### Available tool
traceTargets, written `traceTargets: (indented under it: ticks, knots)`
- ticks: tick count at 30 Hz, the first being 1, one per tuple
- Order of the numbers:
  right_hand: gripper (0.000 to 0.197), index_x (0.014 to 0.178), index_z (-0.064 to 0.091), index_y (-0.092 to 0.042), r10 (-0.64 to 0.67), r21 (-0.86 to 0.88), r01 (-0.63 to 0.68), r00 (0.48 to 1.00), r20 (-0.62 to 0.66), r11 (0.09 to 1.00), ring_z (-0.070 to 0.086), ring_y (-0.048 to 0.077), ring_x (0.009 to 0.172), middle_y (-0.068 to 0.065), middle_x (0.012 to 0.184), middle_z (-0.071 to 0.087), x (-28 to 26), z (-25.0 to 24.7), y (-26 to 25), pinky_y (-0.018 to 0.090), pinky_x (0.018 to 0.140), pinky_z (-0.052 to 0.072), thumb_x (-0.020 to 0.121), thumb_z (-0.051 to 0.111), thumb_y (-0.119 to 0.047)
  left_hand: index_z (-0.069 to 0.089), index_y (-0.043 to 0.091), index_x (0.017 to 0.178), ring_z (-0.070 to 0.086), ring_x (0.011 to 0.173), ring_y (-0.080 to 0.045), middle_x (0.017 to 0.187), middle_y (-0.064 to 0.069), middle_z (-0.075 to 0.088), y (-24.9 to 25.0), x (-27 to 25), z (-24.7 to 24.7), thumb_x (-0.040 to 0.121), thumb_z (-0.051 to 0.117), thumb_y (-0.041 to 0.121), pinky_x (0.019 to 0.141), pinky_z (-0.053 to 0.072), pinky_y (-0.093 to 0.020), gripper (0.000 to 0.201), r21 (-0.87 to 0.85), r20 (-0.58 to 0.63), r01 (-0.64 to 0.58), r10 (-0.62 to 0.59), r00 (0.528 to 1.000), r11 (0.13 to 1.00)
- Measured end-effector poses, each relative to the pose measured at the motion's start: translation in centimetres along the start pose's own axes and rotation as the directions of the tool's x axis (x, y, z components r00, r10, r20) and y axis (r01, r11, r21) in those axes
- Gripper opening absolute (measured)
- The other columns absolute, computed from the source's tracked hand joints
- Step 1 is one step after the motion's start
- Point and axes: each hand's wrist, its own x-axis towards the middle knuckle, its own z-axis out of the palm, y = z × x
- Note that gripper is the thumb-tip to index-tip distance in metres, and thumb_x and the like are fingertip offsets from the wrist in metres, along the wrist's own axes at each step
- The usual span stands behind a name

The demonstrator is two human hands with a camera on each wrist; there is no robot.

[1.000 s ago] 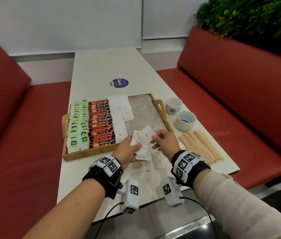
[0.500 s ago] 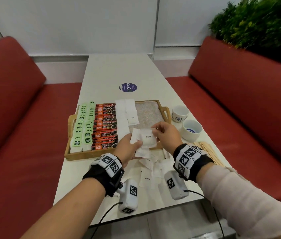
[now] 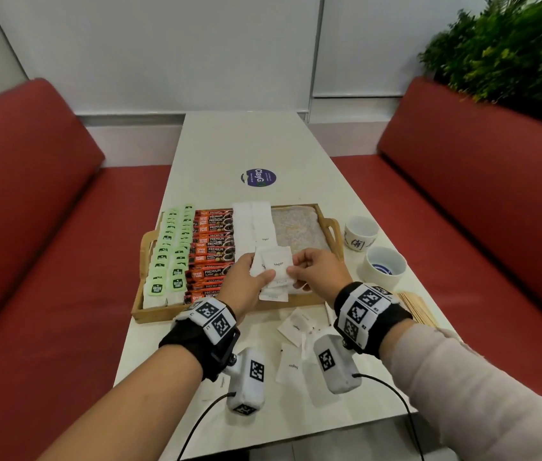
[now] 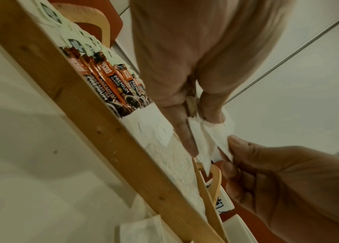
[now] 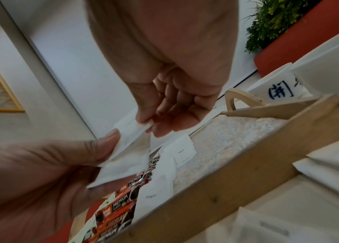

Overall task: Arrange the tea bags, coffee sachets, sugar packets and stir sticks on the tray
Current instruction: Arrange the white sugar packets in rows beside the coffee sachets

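A wooden tray [image 3: 149, 312] holds green tea bags [image 3: 169, 257], orange coffee sachets [image 3: 211, 247] and a column of white sugar packets [image 3: 253, 221]. Above its near middle, my left hand [image 3: 246, 281] holds a fanned stack of sugar packets [image 3: 274, 269] between thumb and fingers. My right hand [image 3: 312, 271] pinches the top packet's right edge [image 5: 135, 127]. In the left wrist view the stack [image 4: 206, 131] hangs over the tray's near rail [image 4: 110, 131]. Stir sticks [image 3: 419, 307] lie on the table at the right, partly hidden by my right wrist.
More loose sugar packets [image 3: 296, 326] lie on the white table [image 3: 246, 144] near its front edge. Two white cups [image 3: 384, 266] stand right of the tray. Red benches [image 3: 30, 227] flank the table, and a plant [image 3: 512, 51] stands at the back right.
Both hands have carried the sugar packet stack forward from the table's near edge to above the tray. The head view has shifted, so the tray sits nearer the middle.
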Motion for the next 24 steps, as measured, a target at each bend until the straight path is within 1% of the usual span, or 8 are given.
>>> traceTargets:
  ticks: [4,9,12,14,16,19,22,24]
  knots:
    - [0.015,0.077,0.058,-0.015,0.033,-0.007,-0.033,0.999,-0.04,0.999,0.057,0.012,0.052,0.001,0.069,0.06,2.6,0.0,-0.5,0.021,0.052,0.044,0.089,0.063,-0.008,0.055,0.019,0.115,0.063,0.104,-0.024,0.115,-0.004,0.065,0.5,2.2,-1.4,0.091,0.06,0.014,0.092,0.051,-0.049,0.026,0.035,-0.069,-0.006,0.008,0.998,0.999]
    - [0.017,0.075,0.055,-0.014,0.092,-0.088,-0.1,0.991,-0.094,0.991,0.053,0.012,0.049,0.001,0.069,0.058,6.8,0.1,-0.7,0.027,0.056,0.045,0.09,0.059,-0.007,0.056,0.015,0.119,0.062,0.104,-0.022,0.117,-0.003,0.064,1.1,5.3,-3.7,0.093,0.057,0.013,0.095,0.05,-0.046,0.026,0.024,-0.179,-0.012,0.016,0.984,1.0]
    - [0.018,0.072,0.056,-0.013,0.167,-0.168,-0.18,0.982,-0.087,0.969,0.051,0.013,0.05,0.002,0.067,0.058,9.2,0.3,-0.6,0.024,0.054,0.045,0.09,0.06,-0.007,0.055,0.013,0.12,0.061,0.104,-0.021,0.114,0.0,0.063,1.1,6.9,-4.8,0.093,0.057,0.013,0.095,0.049,-0.042,0.027,0.027,-0.216,-0.003,0.009,0.976,1.0]
    - [0.023,0.067,0.055,-0.014,0.214,-0.209,-0.225,0.974,-0.075,0.952,0.051,0.014,0.051,0.004,0.069,0.06,10.9,0.7,-0.3,0.028,0.059,0.048,0.089,0.061,-0.007,0.056,0.016,0.116,0.062,0.103,-0.02,0.114,0.0,0.064,1.0,7.8,-5.3,0.093,0.057,0.013,0.095,0.049,-0.043,0.023,0.004,-0.218,-0.009,0.009,0.976,1.0]
    - [0.024,0.067,0.055,-0.015,0.253,-0.254,-0.259,0.966,-0.059,0.932,0.051,0.015,0.054,0.008,0.077,0.063,12.3,1.3,0.1,0.031,0.064,0.049,0.088,0.062,-0.008,0.057,0.02,0.112,0.063,0.103,-0.02,0.113,0.0,0.065,0.7,8.6,-5.8,0.093,0.058,0.013,0.095,0.05,-0.045,0.02,-0.01,-0.218,-0.01,0.008,0.976,1.0]
    - [0.024,0.066,0.055,-0.016,0.288,-0.313,-0.285,0.957,-0.038,0.906,0.052,0.016,0.061,0.009,0.086,0.065,13.9,2.2,0.6,0.03,0.067,0.048,0.087,0.064,-0.01,0.056,0.024,0.109,0.063,0.102,-0.018,0.111,0.003,0.066,0.3,9.7,-6.3,0.093,0.058,0.015,0.095,0.05,-0.045,0.018,-0.006,-0.21,0.005,-0.006,0.978,1.0]
    - [0.027,0.063,0.053,-0.016,0.318,-0.352,-0.307,0.948,-0.028,0.884,0.055,0.022,0.072,0.009,0.087,0.063,15.0,2.8,1.0,0.034,0.072,0.05,0.086,0.065,-0.009,0.054,0.032,0.101,0.063,0.103,-0.018,0.11,0.006,0.065,0.1,10.4,-6.5,0.093,0.058,0.017,0.094,0.05,-0.046,0.017,-0.011,-0.201,0.018,-0.02,0.979,1.0]
    - [0.028,0.063,0.051,-0.017,0.333,-0.402,-0.308,0.943,-0.008,0.862,0.056,0.023,0.074,0.007,0.083,0.061,15.6,2.9,1.0,0.032,0.072,0.049,0.087,0.063,-0.011,0.053,0.032,0.1,0.064,0.103,-0.02,0.109,0.005,0.065,0.0,10.7,-6.6,0.093,0.058,0.017,0.093,0.05,-0.046,0.017,-0.015,-0.199,0.026,-0.028,0.98,1.0]
